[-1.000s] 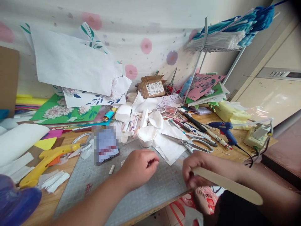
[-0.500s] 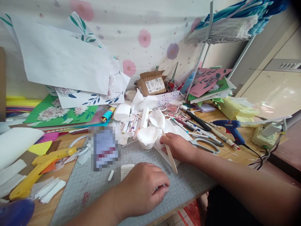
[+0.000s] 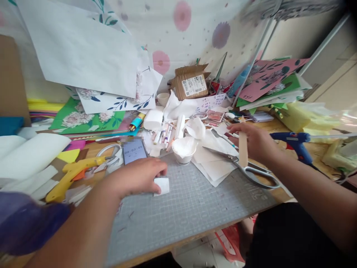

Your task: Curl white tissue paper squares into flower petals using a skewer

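My left hand [image 3: 142,176] rests on the grey cutting mat [image 3: 181,212], its thumb and fingers on a small white paper square [image 3: 162,186]. My right hand [image 3: 251,139] holds a flat wooden stick [image 3: 243,149] upright, above the scissors. The large scissors [image 3: 258,178] lie at the right of the mat, their blades among white paper sheets [image 3: 213,162]. Between my hands stands a white cup [image 3: 184,154] with white stuff inside. Behind my left hand lies a phone [image 3: 135,150] showing a timer.
A yellow glue gun [image 3: 75,171] and paper strips lie at the left, a blue glue gun [image 3: 295,141] at the right. Pens, a cardboard box [image 3: 191,82] and a white case [image 3: 153,119] are at the back. Flower-decorated green sheets [image 3: 86,117] stand at the back left.
My right hand has moved right with the stick, from beside the cup to over the scissors. My left hand has moved left and back onto the paper square. The view has shifted.
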### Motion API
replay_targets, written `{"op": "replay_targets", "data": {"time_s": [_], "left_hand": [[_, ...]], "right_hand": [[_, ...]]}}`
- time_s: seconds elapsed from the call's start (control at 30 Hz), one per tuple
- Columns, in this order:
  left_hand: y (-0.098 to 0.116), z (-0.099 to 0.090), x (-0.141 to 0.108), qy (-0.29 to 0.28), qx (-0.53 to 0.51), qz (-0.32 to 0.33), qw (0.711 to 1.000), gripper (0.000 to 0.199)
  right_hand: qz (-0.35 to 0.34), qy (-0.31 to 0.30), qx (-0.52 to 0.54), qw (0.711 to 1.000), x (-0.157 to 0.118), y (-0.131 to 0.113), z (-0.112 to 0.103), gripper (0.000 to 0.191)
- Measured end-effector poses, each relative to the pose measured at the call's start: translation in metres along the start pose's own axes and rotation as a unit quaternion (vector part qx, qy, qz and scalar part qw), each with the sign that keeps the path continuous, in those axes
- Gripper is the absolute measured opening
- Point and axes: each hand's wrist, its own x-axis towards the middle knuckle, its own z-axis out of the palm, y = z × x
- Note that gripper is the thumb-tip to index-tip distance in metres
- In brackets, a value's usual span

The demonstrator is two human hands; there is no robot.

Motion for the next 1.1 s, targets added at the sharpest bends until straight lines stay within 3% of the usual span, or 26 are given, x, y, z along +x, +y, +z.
{"op": "replay_targets", "data": {"time_s": [0.07,0.17,0.23,0.37,0.5,0.63,0.77,0.87,0.93,1.03,1.1], "left_hand": [[0.009,0.002,0.002,-0.012,-0.006,-0.002,1.000,0.005],[0.023,0.003,0.004,0.000,-0.025,0.015,1.000,0.012],[0.032,0.006,0.006,0.023,-0.058,0.031,0.998,0.011],[0.052,0.021,0.012,0.099,-0.254,0.039,0.961,0.020],[0.064,0.038,0.015,0.125,-0.385,0.028,0.914,0.028],[0.065,0.044,0.016,0.144,-0.432,0.027,0.890,0.028],[0.067,0.045,0.017,0.116,-0.520,0.048,0.845,0.031],[0.068,0.047,0.017,0.106,-0.507,0.037,0.854,0.015],[0.067,0.048,0.017,0.097,-0.474,0.016,0.875,0.018],[0.060,0.045,0.017,0.080,-0.426,0.006,0.901,0.018],[0.053,0.039,0.018,0.116,-0.429,0.003,0.896,0.015]], "right_hand": [[-0.003,-0.002,0.022,1.000,-0.006,-0.002,-0.002,0.016],[-0.012,-0.024,0.056,0.998,-0.019,-0.018,-0.004,0.016],[-0.001,-0.072,0.108,0.992,-0.027,-0.035,-0.006,0.021],[0.030,-0.183,0.270,0.945,-0.040,-0.071,-0.003,0.025],[0.050,-0.247,0.371,0.894,-0.045,-0.093,0.013,0.027],[0.023,-0.196,0.313,0.929,-0.045,-0.101,0.027,0.021],[-0.010,-0.173,0.277,0.945,-0.043,-0.104,0.028,0.017],[-0.032,-0.184,0.246,0.951,-0.044,-0.103,0.027,0.017],[-0.051,-0.208,0.237,0.947,-0.043,-0.100,0.026,0.017],[-0.088,-0.276,0.223,0.931,-0.039,-0.092,0.024,0.013],[-0.119,-0.325,0.185,0.920,-0.037,-0.088,0.025,0.011]]}}
